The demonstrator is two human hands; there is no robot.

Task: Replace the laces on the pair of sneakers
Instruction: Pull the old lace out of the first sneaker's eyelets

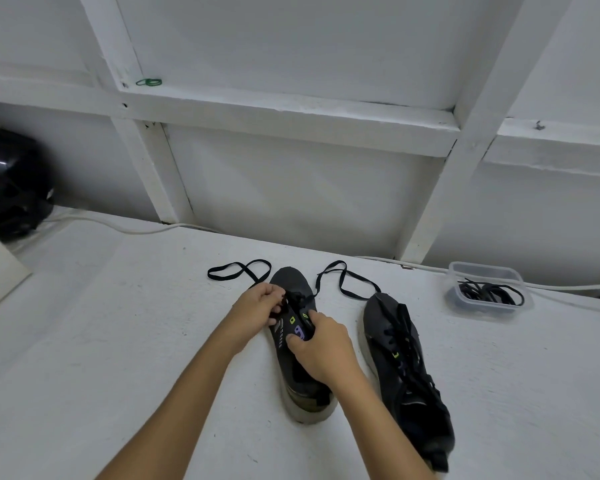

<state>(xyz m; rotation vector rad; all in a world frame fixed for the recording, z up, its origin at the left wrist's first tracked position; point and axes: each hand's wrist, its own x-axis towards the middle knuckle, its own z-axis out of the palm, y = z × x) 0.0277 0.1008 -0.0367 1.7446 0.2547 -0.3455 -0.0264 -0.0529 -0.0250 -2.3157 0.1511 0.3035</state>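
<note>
Two dark grey sneakers with pale soles lie on the white table, toes pointing away from me. On the left sneaker (293, 282) my left hand (257, 306) pinches the black lace (340, 277) at the eyelets near the toe. The lace's two ends trail out in loops on both sides of the toe. My right hand (321, 344) grips this sneaker's tongue, which bears purple and green marks. The right sneaker (404, 368) lies alone with its black lace threaded loosely.
A clear plastic tub (487, 289) with a tangle of black laces stands at the right. A black helmet (9, 185) sits far left by a white cable (125, 228). A white framed wall rises just behind the table.
</note>
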